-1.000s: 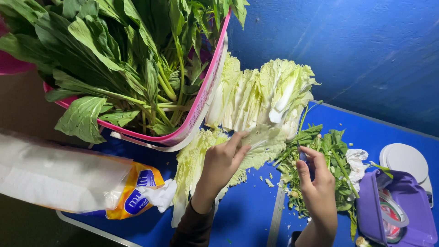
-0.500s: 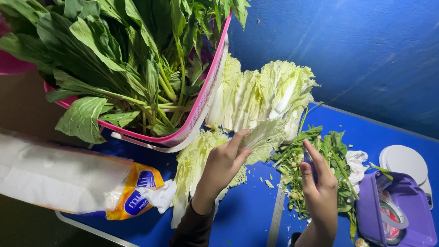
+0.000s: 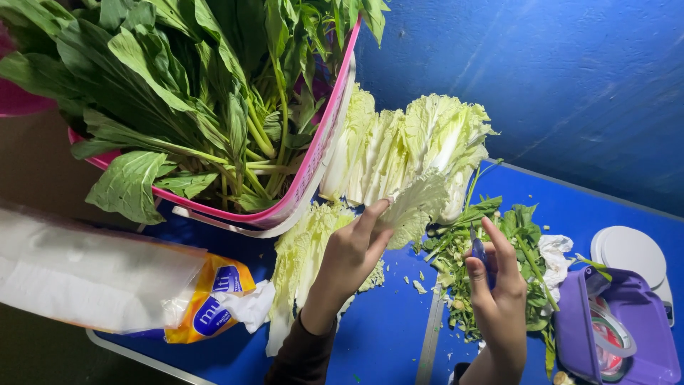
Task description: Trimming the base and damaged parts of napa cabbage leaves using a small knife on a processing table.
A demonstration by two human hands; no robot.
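The left hand [image 3: 354,251] pinches a pale cabbage leaf [image 3: 417,207] between thumb and fingers, lifted just in front of the halved napa cabbage [image 3: 406,146]. Far left, a pink basket [image 3: 313,167] brims with leafy greens [image 3: 178,93]. Near left lies a tissue pack [image 3: 107,281]. The right hand [image 3: 495,285] is closed around a small blue-handled tool [image 3: 479,251], over green trimmings [image 3: 499,239] on the blue table [image 3: 385,335]. A purple box [image 3: 613,331] sits at the right.
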